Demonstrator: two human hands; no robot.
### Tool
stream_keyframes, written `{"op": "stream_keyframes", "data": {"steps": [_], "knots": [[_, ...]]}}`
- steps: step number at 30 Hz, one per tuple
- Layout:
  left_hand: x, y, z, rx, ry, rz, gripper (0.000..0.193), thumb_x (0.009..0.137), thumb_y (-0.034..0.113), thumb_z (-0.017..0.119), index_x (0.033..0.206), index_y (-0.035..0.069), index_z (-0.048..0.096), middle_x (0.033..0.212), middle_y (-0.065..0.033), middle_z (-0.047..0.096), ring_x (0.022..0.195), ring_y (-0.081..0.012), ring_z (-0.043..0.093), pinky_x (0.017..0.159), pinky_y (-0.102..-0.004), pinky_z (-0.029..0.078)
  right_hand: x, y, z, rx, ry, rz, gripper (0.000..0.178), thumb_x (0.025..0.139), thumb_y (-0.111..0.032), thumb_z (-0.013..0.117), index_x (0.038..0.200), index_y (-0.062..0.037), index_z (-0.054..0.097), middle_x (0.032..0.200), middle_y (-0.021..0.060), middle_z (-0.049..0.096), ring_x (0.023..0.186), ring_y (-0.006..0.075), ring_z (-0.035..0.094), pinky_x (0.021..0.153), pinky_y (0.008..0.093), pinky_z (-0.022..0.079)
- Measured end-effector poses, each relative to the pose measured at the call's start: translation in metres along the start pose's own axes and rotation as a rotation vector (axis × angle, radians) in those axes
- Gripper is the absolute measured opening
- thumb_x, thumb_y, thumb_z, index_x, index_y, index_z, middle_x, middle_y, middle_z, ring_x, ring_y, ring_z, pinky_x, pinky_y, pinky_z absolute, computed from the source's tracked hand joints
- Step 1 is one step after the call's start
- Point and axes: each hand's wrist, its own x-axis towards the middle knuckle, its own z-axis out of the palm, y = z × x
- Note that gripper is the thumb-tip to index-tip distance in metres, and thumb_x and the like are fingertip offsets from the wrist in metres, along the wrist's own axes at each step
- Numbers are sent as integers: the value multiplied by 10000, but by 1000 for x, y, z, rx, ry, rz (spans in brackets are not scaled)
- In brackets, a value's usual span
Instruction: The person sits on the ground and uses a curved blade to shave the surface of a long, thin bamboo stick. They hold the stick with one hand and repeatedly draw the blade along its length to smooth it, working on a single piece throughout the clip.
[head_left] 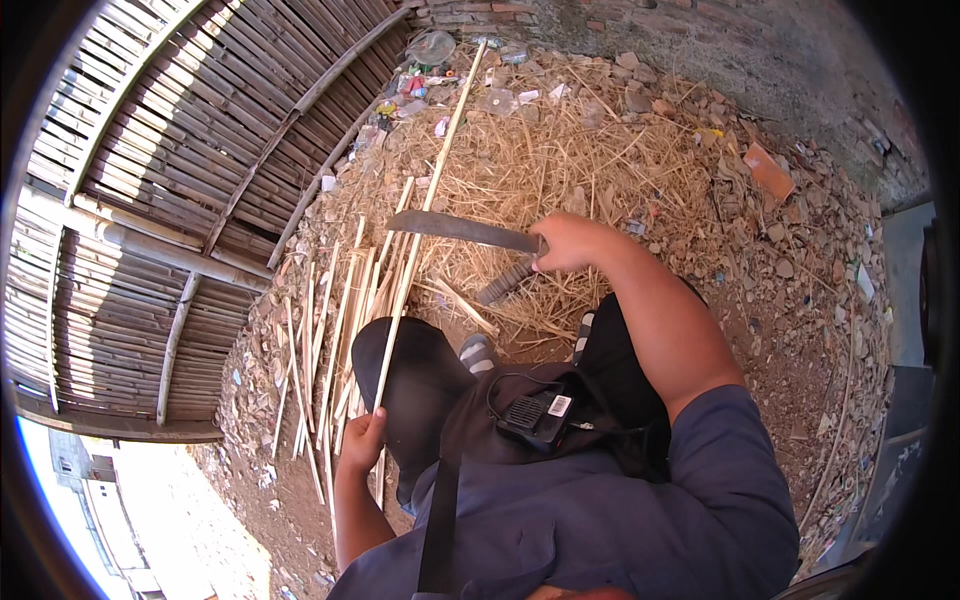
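Note:
A long pale bamboo strip (pixel 430 190) runs from near my left knee up toward the far wall. My left hand (pixel 362 442) is closed around its near end, thumb on top. In my right hand (pixel 575 243), closed at the blade's right end, is a machete (pixel 460 229). Its dark blade lies across the strip, tip to the left; whether it touches the strip, I cannot tell. Below that hand is a dark ribbed, handle-like piece (pixel 506 282); its link to the blade is unclear. Several cut bamboo strips (pixel 330 340) lie beside my left leg.
Straw and shavings (pixel 560 140) cover the ground ahead, with rubble and plastic litter (pixel 415 85). A bamboo slat wall (pixel 170 150) stands left, a brick wall (pixel 740 50) at the back. An orange tile piece (pixel 768 173) lies right. A black device (pixel 540 412) rests on my lap.

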Motion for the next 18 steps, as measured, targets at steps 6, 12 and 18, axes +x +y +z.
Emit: {"op": "stream_keyframes", "data": {"steps": [6, 12, 18], "knots": [[0, -4, -1, 7, 8, 8, 586, 1014, 506, 583, 609, 87, 525, 576, 41, 488, 539, -62, 414, 508, -271, 314, -4, -3, -7, 7, -7, 47, 377, 808, -310, 792, 1060, -41, 711, 877, 159, 702, 863, 300, 693, 743, 427, 526], [-2, 6, 3, 61, 38, 16, 572, 1016, 487, 587, 620, 76, 544, 595, 43, 506, 566, -58, 427, 530, -270, 330, -7, -5, -9, -100, 37, 60, 352, 798, -258, 768, 1087, -62, 726, 945, 165, 722, 906, 339, 704, 794, 449, 545], [-5, -3, 6, 90, 83, 73, 563, 1012, 485, 595, 632, 71, 558, 594, 43, 506, 564, -61, 430, 516, -280, 328, -6, -12, -6, -101, 45, -35, 395, 813, -354, 786, 1059, -51, 726, 931, 183, 711, 902, 349, 694, 794, 443, 532]]}}
